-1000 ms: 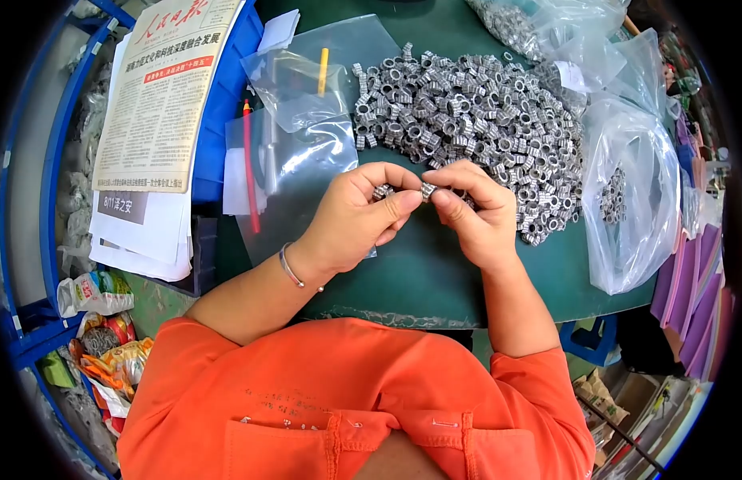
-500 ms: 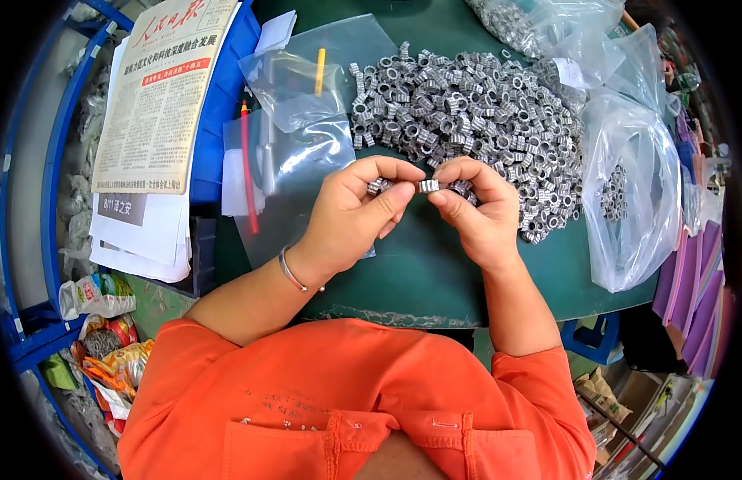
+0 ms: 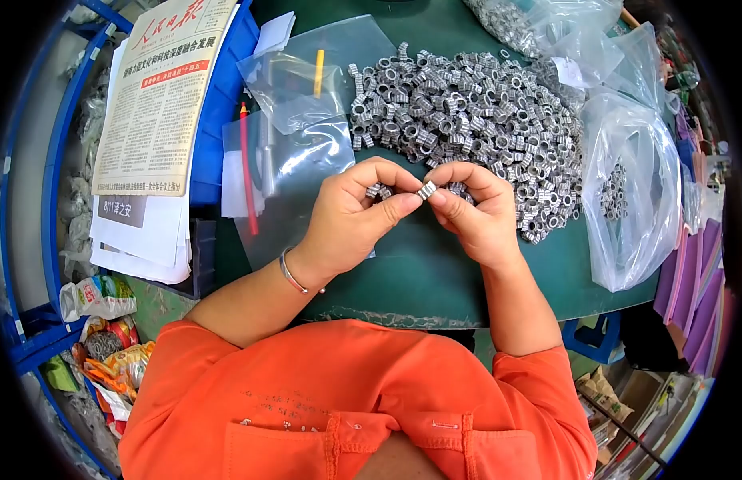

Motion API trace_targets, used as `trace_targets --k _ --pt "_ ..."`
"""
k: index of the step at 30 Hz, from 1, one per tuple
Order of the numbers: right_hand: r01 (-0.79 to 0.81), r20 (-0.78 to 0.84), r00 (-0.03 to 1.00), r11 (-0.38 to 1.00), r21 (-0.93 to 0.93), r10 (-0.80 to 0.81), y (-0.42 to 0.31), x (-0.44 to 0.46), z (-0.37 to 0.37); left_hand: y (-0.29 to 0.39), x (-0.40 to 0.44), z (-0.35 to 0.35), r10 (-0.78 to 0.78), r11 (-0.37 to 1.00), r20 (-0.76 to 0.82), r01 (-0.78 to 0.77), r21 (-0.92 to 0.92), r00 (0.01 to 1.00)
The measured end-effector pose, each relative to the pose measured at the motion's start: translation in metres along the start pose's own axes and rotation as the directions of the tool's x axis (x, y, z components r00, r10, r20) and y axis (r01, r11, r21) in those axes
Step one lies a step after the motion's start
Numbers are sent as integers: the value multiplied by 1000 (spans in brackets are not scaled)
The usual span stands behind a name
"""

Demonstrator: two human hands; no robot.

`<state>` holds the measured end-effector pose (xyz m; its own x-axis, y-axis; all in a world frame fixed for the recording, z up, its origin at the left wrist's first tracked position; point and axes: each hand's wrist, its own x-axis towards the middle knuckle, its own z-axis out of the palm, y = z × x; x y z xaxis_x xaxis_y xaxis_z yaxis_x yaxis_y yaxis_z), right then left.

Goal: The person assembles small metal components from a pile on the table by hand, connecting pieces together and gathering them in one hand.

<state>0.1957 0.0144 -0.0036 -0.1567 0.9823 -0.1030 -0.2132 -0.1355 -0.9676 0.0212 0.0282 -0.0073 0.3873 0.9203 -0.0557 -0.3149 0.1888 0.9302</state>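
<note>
A small ridged metal ring is held at the meeting fingertips of both hands, over the near edge of a pile. My left hand, a bangle on its wrist, pinches the ring's left side with thumb and forefinger. On the other side, my right hand grips it between thumb and forefinger. More rings show behind the left fingers; whether that hand holds them I cannot tell. Just beyond the hands spreads a large heap of similar metal rings.
Clear plastic sheets lie left of the heap, with a yellow stick and a red pen. A newspaper rests against a blue bin. At right, a clear bag contains some rings. The green table ends near my body.
The ring has turned from lying level to tilted between the fingertips. My left fingertips have come closer to it, and the right hand has shifted slightly left.
</note>
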Motion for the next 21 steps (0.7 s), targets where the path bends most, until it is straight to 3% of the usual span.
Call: trace_targets --k 3,10,13,14,15,16,18,21 --pt "4 4 1000 1000 -17 -4 0 1 0 0 0 -1 44 993 1 -44 112 999" --pt "105 16 994 992 -67 -104 1 3 2 -2 0 -2 89 988 3 -88 128 996" --pt "101 30 995 992 -70 -99 2 2 1 -5 1 -5 66 994 24 -67 82 998" --pt "102 29 995 992 -70 -100 3 3 0 -6 1 -9 -67 990 85 77 -118 994" --pt "3 62 998 984 178 -14 5 3 -3 -7 2 -12 -183 926 169 228 -301 968" --pt "-102 116 991 907 409 59 6 4 -4 -7 3 -11 -180 927 170 225 -300 969" --pt "-145 131 988 829 540 87 4 6 -8 -7 7 -9 -204 785 174 267 -559 963" --pt "-104 145 989 742 662 9 3 8 -10 -10 9 -13 -162 767 223 265 -584 961"
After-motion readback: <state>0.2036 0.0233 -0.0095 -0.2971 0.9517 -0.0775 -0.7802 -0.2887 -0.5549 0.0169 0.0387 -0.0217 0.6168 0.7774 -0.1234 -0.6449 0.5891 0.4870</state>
